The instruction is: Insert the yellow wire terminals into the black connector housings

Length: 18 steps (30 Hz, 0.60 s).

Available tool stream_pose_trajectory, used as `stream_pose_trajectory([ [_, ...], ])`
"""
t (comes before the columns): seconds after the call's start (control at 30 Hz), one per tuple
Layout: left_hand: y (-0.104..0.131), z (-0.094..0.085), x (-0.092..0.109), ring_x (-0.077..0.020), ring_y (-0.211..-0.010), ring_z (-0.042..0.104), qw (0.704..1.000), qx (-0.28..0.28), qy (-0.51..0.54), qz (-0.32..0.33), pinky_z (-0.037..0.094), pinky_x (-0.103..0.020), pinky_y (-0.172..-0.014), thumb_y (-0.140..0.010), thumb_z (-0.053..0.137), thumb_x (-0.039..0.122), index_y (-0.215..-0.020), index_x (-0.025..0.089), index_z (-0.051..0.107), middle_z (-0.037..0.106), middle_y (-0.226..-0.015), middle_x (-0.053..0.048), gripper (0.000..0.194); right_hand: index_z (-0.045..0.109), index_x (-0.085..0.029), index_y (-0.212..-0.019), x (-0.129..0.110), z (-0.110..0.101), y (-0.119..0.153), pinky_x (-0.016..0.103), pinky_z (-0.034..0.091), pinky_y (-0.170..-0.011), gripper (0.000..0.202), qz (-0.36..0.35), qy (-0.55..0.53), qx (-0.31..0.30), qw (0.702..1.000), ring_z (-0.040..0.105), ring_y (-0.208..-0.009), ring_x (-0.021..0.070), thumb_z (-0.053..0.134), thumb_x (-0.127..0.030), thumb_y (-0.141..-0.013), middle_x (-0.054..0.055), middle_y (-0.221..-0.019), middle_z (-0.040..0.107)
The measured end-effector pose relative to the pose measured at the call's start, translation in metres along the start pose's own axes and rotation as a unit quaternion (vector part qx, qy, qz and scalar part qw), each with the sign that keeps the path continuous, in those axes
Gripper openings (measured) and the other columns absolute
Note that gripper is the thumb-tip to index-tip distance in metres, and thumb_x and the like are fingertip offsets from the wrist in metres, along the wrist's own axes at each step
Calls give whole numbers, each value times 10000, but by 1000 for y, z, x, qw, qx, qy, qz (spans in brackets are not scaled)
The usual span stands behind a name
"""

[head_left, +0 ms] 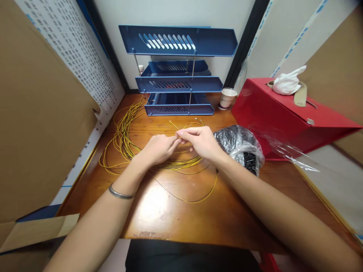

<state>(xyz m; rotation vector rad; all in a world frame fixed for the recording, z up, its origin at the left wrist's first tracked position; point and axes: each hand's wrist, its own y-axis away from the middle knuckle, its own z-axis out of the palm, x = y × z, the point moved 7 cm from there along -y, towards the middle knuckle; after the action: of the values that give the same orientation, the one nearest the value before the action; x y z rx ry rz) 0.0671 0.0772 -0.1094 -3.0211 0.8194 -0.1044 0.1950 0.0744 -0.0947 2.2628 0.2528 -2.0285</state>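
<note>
On my far left stands a big piece of brown cardboard (36, 113). Next to it is a white sheet (82, 53) with rows of small gray marks. A gray bangle (120, 193) goes around my left wrist. The yellow wires (124, 132) lie in a big, loose loop on the shiny brown table (159, 215). The loop starts in front of the blue rack (178, 85) on its left side and comes around under my hands.

My left hand (163, 148) has its fingers bent in, and the tips pinch a thin bit of the yellow wires. A little wire end pokes up just behind my fingers. My right hand (202, 141) comes in from the other side and pinches there too, with its thumb and pointing finger. My two hands touch at the tips, in front of the rack, over the loop.

Just beside my right hand sits a clear plastic bag (241, 145) with black stuff in it. Behind the bag, by the rack, is a paper cup (227, 99). On the right is a red box (283, 117), and a white tissue (287, 81) sticks out of its top.
</note>
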Motion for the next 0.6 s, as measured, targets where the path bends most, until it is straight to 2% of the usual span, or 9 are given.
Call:
stream_pose_trajectory([
  [0.13, 0, 0, -2, -269, -804, 722, 1000, -6, 5, -6, 451, -314, -711, -1056, 235, 501, -1069, 223, 734, 775, -887, -116, 571, 803, -149, -808, 4, -9, -3, 207, 500, -472, 164, 30, -20, 34, 999, 690, -748, 172, 727, -292, -784, 85, -874, 784],
  [0.23, 0, 2, -8, -261, -793, 717, 999, -31, 10, -23, 456, -311, -720, -1047, 273, 514, -911, 205, 738, 771, -862, -120, 574, 782, -148, -776, -3, -28, -8, 206, 545, -509, 136, 10, -45, 79, 996, 702, -801, 170, 743, -278, -777, 93, -915, 783],
  [0.43, 1, 4, -19, -285, -877, 727, 997, -52, 12, -55, 491, -340, -785, -1032, 281, 545, -976, 202, 765, 785, -959, -141, 596, 756, -167, -793, -34, -88, -13, 279, 628, -652, 79, -67, -74, 192, 976, 728, -852, 176, 732, -242, -793, 78, -918, 768],
  [0.53, 1, 4, -22, -276, -882, 728, 996, -54, 7, -64, 497, -334, -789, -1028, 270, 561, -988, 196, 769, 787, -963, -140, 620, 742, -168, -791, -55, -117, -8, 282, 608, -624, 52, -116, -89, 262, 954, 724, -788, 170, 726, -210, -818, 75, -860, 750],
  [0.6, 1, 3, -24, -276, -886, 726, 996, -49, 4, -68, 493, -331, -779, -1025, 271, 566, -982, 198, 772, 788, -963, -138, 623, 725, -160, -762, -72, -135, 0, 267, 567, -571, 89, -171, -85, 323, 927, 708, -722, 155, 682, -154, -840, 76, -815, 732],
])
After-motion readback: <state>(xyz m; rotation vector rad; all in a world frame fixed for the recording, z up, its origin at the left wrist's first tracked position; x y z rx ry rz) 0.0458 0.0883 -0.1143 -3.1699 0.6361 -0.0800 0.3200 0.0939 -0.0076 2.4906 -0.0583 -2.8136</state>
